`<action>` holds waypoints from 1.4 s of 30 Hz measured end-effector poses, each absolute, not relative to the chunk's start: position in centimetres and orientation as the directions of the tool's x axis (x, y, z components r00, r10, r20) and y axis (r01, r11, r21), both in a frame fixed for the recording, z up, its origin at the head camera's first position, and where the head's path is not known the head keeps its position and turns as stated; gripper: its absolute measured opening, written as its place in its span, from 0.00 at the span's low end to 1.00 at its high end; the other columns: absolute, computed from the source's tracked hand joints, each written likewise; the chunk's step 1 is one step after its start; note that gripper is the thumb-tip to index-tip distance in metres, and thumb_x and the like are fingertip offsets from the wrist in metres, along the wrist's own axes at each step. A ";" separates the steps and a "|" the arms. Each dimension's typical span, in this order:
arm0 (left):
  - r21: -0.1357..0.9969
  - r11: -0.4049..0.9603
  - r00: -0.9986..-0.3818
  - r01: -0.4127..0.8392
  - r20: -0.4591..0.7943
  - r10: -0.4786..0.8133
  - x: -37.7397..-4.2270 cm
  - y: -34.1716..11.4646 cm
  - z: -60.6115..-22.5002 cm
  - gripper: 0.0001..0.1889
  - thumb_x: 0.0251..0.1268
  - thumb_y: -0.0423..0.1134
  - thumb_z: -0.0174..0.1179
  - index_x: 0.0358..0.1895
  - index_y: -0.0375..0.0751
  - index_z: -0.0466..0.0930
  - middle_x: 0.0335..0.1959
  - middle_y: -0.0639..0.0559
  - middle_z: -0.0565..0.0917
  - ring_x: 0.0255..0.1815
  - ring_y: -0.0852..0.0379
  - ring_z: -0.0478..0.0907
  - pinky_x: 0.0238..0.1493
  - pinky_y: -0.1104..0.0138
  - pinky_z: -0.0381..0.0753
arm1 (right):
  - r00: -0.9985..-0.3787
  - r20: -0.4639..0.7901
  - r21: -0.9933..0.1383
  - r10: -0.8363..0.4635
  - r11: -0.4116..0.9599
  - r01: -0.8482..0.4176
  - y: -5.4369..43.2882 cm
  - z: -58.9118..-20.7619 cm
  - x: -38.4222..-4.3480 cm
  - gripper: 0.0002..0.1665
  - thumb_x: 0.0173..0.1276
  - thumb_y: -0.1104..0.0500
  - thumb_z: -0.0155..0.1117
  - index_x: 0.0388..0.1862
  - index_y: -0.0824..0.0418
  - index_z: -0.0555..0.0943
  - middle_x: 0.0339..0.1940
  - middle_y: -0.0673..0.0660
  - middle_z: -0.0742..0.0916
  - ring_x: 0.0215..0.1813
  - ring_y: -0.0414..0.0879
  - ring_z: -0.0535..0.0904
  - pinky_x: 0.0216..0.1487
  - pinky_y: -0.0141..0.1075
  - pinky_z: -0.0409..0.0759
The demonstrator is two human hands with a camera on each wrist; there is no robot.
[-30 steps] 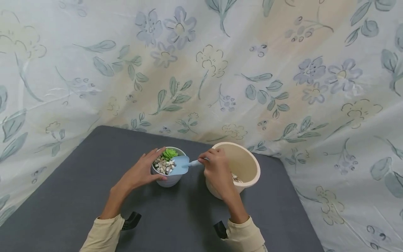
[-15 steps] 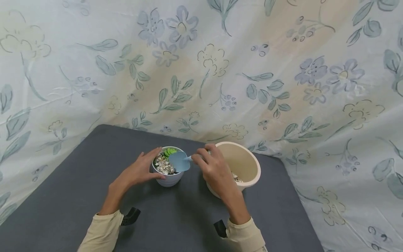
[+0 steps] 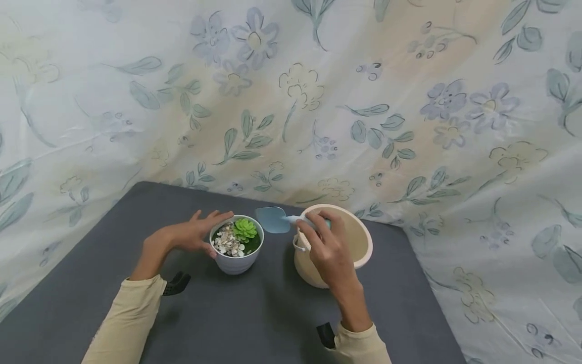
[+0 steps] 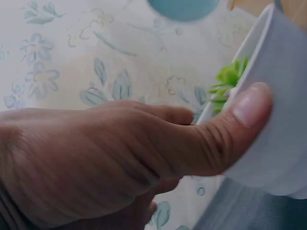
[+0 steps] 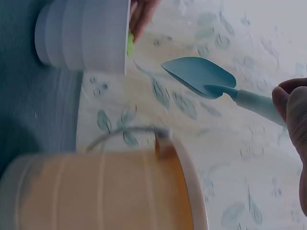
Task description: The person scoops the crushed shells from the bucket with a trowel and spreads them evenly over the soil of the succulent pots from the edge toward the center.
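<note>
My left hand [image 3: 193, 236] holds the left side of a small white flower pot [image 3: 234, 264], thumb on the near wall and fingers along the far rim. A green succulent [image 3: 245, 230] and pale pebbles [image 3: 229, 241] lie in it, with a dark green patch bare at the right. Gripped by its handle in my right hand [image 3: 331, 250], a light blue hand trowel [image 3: 273, 220] is raised right of the pot. No pebbles show on its blade [image 5: 199, 74]. Below that hand stands a cream bucket [image 3: 309, 270], its inside partly hidden by the hand.
The bucket has a thin wire handle [image 3: 298, 246] on its left side. Both containers stand on a dark grey table [image 3: 236, 318]. A floral curtain [image 3: 291, 151] hangs behind the table and along its sides.
The trowel has lifted off the white pot and moved right, uncovering the succulent and pebbles. The pot has shifted slightly left and tilted with my left hand, whose fingers are straighter.
</note>
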State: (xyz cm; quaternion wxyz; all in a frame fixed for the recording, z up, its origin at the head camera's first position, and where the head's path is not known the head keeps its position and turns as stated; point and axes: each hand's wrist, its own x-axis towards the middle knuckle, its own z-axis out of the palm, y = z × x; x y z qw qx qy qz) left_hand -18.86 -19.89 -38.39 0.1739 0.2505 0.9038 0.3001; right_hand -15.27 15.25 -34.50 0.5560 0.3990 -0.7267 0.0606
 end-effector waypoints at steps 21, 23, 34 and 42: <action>0.558 0.690 -0.817 0.461 -0.035 0.575 -18.0 -16.2 -36.1 0.66 0.46 0.51 0.82 0.87 0.48 0.46 0.86 0.28 0.40 0.83 0.17 0.34 0.73 0.20 0.32 | -0.499 0.736 0.230 -0.458 0.862 -0.451 26.3 -35.5 -17.7 0.11 0.57 0.76 0.77 0.36 0.65 0.89 0.38 0.63 0.88 0.46 0.63 0.78 0.47 0.55 0.83; 0.540 0.675 -0.822 0.502 0.057 0.566 -17.6 -13.3 -36.3 0.60 0.54 0.52 0.79 0.86 0.48 0.50 0.86 0.28 0.45 0.84 0.19 0.41 0.77 0.22 0.38 | -0.547 0.685 0.269 -0.482 0.865 -0.425 26.1 -36.1 -18.1 0.13 0.55 0.79 0.75 0.36 0.65 0.88 0.38 0.63 0.87 0.48 0.62 0.79 0.46 0.53 0.83; 0.605 0.566 -0.807 0.559 0.241 0.540 -18.5 -1.0 -39.3 0.42 0.66 0.54 0.71 0.80 0.43 0.67 0.85 0.28 0.49 0.83 0.25 0.56 0.77 0.34 0.65 | -0.699 0.528 0.380 -0.483 0.870 -0.314 24.5 -37.4 -20.0 0.18 0.61 0.75 0.74 0.16 0.61 0.81 0.31 0.62 0.84 0.39 0.57 0.75 0.38 0.44 0.77; 0.602 0.591 -0.836 0.537 0.284 0.470 -18.4 -0.3 -39.6 0.39 0.62 0.55 0.74 0.74 0.42 0.75 0.84 0.29 0.55 0.79 0.25 0.63 0.71 0.34 0.73 | -0.756 0.487 0.393 -0.438 0.883 -0.258 24.0 -37.0 -21.0 0.11 0.55 0.74 0.76 0.21 0.61 0.90 0.24 0.62 0.85 0.34 0.58 0.77 0.34 0.47 0.82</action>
